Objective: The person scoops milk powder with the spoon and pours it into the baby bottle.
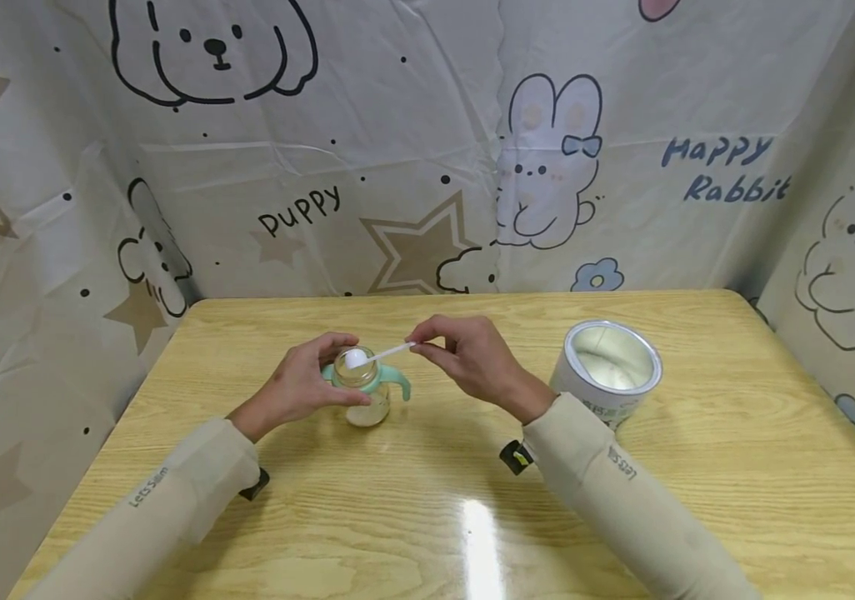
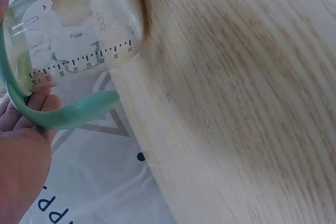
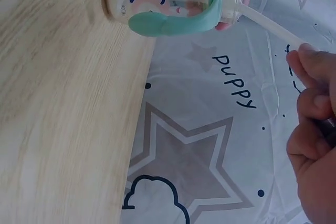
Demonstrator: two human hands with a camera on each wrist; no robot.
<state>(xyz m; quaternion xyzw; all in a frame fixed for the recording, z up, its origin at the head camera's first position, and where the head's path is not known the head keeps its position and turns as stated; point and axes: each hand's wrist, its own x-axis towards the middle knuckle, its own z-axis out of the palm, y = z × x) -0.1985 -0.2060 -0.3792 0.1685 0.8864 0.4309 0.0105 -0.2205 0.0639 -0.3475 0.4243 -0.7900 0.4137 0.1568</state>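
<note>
A clear baby bottle (image 1: 371,412) with mint-green handles and pale contents at its bottom stands uncapped on the table. My left hand (image 1: 298,382) holds it around the neck, thumb on the near side and fingers behind. In the left wrist view, measuring marks run down the bottle (image 2: 79,35). Between thumb and fingertips, my right hand (image 1: 472,357) pinches the long handle of a white scoop (image 1: 388,352). The scoop's round bowl is at the bottle's mouth; whether powder is in it I cannot tell. In the right wrist view the scoop handle (image 3: 273,25) slants toward the glass rim.
An opened white tin (image 1: 576,377) with pale powder inside stands to the right, partly behind my right forearm. The wooden table (image 1: 367,517) ends at a printed cloth backdrop (image 1: 397,125) behind and at both sides. Dark devices sit at both wrists.
</note>
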